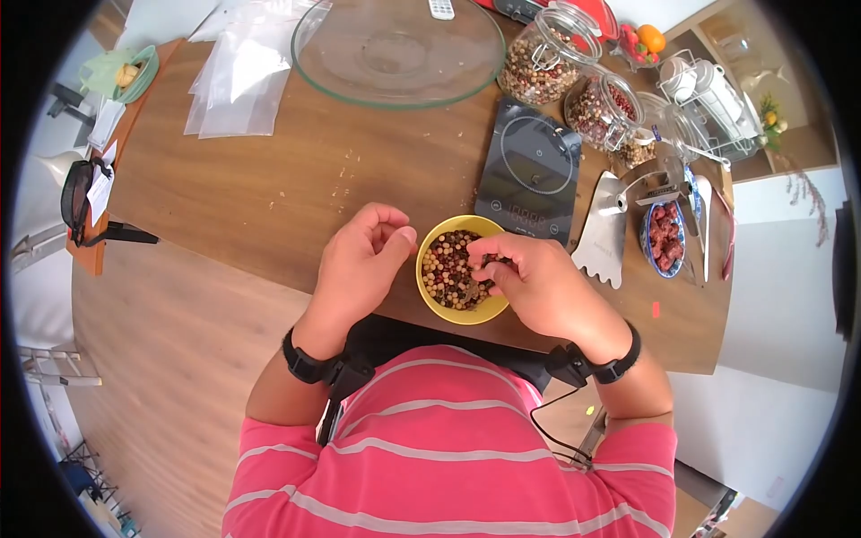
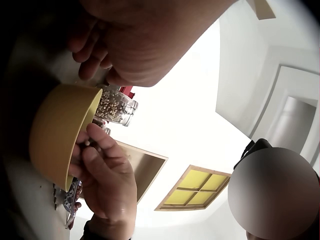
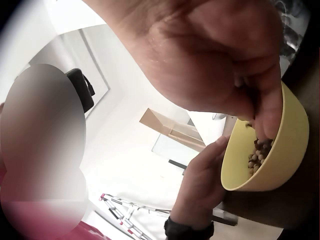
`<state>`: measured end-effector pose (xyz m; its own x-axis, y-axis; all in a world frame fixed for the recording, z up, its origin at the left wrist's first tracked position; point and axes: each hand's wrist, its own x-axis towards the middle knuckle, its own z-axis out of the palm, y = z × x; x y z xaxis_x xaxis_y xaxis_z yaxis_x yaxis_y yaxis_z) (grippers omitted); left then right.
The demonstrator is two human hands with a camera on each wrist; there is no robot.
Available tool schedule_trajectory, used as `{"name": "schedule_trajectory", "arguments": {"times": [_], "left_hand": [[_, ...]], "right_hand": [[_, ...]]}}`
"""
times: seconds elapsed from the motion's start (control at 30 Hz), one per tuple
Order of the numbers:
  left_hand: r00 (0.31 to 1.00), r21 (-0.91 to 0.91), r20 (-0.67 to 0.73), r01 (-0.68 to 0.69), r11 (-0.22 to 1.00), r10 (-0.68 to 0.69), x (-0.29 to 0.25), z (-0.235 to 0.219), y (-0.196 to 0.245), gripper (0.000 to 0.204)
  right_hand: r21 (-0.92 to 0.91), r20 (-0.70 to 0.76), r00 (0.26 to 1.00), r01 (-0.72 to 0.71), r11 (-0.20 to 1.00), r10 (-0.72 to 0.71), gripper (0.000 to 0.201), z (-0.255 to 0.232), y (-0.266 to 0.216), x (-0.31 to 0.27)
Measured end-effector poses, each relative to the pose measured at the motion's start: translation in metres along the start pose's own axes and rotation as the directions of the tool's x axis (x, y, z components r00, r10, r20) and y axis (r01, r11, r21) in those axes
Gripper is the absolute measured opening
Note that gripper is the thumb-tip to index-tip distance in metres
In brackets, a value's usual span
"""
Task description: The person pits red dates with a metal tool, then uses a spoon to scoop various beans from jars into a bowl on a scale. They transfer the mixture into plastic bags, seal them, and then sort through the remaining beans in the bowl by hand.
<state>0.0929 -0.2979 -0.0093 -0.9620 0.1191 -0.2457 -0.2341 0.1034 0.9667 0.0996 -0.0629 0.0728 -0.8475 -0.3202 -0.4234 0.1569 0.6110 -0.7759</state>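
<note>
A yellow bowl (image 1: 464,316) of small round dried beans (image 1: 446,266) in cream, brown and dark red stands at the table's near edge. My right hand (image 1: 547,285) reaches in over its right rim, fingertips down among the beans. Between that thumb and the fingers, a small pale bean (image 2: 87,143) shows in the left wrist view. Just left of the bowl hovers my left hand (image 1: 360,260), fingers loosely bent with nothing visible in them. The right wrist view shows the right fingers (image 3: 270,117) dipped inside the bowl, partly hiding its contents.
Behind the bowl lies a black induction cooker (image 1: 531,170). Glass jars (image 1: 538,76) of beans, a metal scraper (image 1: 603,233) and a patterned dish (image 1: 664,238) of dark red pieces stand right. Farther back are a round glass tray (image 1: 395,85) and clear plastic bags (image 1: 235,90).
</note>
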Motion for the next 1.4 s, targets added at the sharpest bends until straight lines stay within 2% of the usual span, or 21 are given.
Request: {"name": "schedule_trajectory", "arguments": {"times": [0.03, 0.17, 0.23, 0.27, 0.33, 0.37, 0.43, 0.57, 0.63, 0.73, 0.83, 0.97, 1.03, 1.07, 1.1, 1.17, 1.2, 1.23, 1.3, 1.4], "left_hand": [[1.000, 0.001, 0.002, -0.003, 1.000, 0.003, 0.000, 0.000, 0.000, 0.018], [1.000, -0.010, 0.004, -0.003, 1.000, 0.003, 0.000, 0.000, 0.000, 0.017], [1.000, -0.016, 0.005, -0.008, 1.000, 0.008, -0.001, 0.000, 0.000, 0.017], [1.000, -0.017, 0.004, -0.008, 1.000, 0.009, -0.001, -0.001, 0.000, 0.017], [1.000, -0.019, 0.002, -0.007, 1.000, 0.007, -0.001, -0.001, -0.001, 0.017], [1.000, -0.019, 0.002, -0.007, 1.000, 0.007, -0.001, -0.001, -0.001, 0.017], [1.000, -0.020, 0.009, -0.007, 1.000, 0.007, -0.001, -0.001, -0.001, 0.017], [1.000, -0.032, 0.018, 0.003, 0.999, -0.003, -0.001, -0.001, -0.001, 0.018], [0.999, -0.005, 0.000, 0.039, 0.999, -0.039, -0.001, -0.002, 0.002, 0.021], [1.000, 0.011, 0.001, 0.011, 1.000, -0.011, -0.003, -0.003, 0.000, 0.021], [0.998, -0.024, 0.056, -0.002, 1.000, 0.003, -0.002, -0.007, -0.002, 0.020], [0.999, -0.035, 0.039, 0.022, 0.999, -0.021, -0.007, -0.005, 0.007, 0.020], [0.957, 0.170, 0.082, -0.289, 0.942, 0.278, -0.016, 0.003, 0.017, 0.018], [0.900, 0.260, 0.067, -0.433, 0.863, 0.431, -0.020, 0.010, 0.031, 0.014], [0.901, 0.263, 0.066, -0.430, 0.864, 0.428, -0.023, 0.015, 0.039, 0.014], [0.803, 0.464, 0.220, -0.586, 0.664, 0.554, -0.025, 0.023, 0.047, 0.015], [0.774, 0.470, 0.229, -0.618, 0.630, 0.590, -0.023, 0.027, 0.045, 0.016], [0.773, 0.472, 0.232, -0.620, 0.627, 0.590, -0.022, 0.029, 0.045, 0.016], [0.762, 0.547, 0.274, -0.626, 0.556, 0.587, -0.020, 0.031, 0.047, 0.014], [0.754, 0.570, 0.269, -0.627, 0.532, 0.600, -0.019, 0.035, 0.048, 0.012]], "right_hand": [[-0.069, -0.018, 0.999, 0.033, 0.997, -0.034, 0.025, 0.000, -0.001, -0.001], [-0.049, 0.025, 0.999, 0.021, 0.999, -0.020, 0.026, -0.001, -0.002, 0.000], [0.297, 0.151, 0.986, -0.113, 0.948, 0.070, 0.024, -0.002, 0.005, 0.003], [0.295, 0.151, 0.986, -0.113, 0.949, 0.070, 0.024, -0.003, 0.008, 0.005], [0.587, 0.257, 0.964, -0.212, 0.781, 0.069, 0.027, -0.006, 0.014, 0.010], [0.587, 0.257, 0.964, -0.213, 0.781, 0.069, 0.027, -0.006, 0.014, 0.010], [0.782, 0.255, 0.964, -0.251, 0.571, 0.074, 0.030, -0.007, 0.016, 0.010], [0.812, 0.238, 0.971, -0.213, 0.544, 0.024, 0.038, -0.003, 0.028, 0.010], [0.861, 0.235, 0.972, -0.222, 0.457, 0.030, 0.039, -0.003, 0.021, 0.006], [0.890, 0.209, 0.978, -0.195, 0.411, 0.012, 0.042, -0.002, 0.024, 0.002], [0.882, 0.144, 0.989, -0.149, 0.448, 0.045, 0.041, 0.002, 0.022, -0.002], [0.845, 0.118, 0.993, -0.109, 0.523, 0.017, 0.035, 0.008, 0.026, -0.003], [0.884, 0.115, 0.993, -0.096, 0.458, -0.013, 0.033, 0.010, 0.029, -0.002], [0.886, 0.117, 0.993, -0.098, 0.454, -0.014, 0.033, 0.011, 0.030, -0.002], [0.889, 0.103, 0.994, -0.079, 0.451, -0.029, 0.034, 0.011, 0.031, -0.002], [0.891, 0.089, 0.995, -0.057, 0.450, -0.050, 0.034, 0.012, 0.030, -0.002], [0.877, 0.087, 0.996, -0.059, 0.476, -0.036, 0.033, 0.012, 0.028, -0.003], [0.863, 0.082, 0.996, -0.061, 0.501, -0.020, 0.033, 0.013, 0.027, -0.003], [0.873, 0.068, 0.997, -0.041, 0.487, -0.040, 0.032, 0.016, 0.029, -0.004], [0.880, 0.047, 0.997, -0.011, 0.475, -0.063, 0.031, 0.019, 0.031, -0.004]]}}
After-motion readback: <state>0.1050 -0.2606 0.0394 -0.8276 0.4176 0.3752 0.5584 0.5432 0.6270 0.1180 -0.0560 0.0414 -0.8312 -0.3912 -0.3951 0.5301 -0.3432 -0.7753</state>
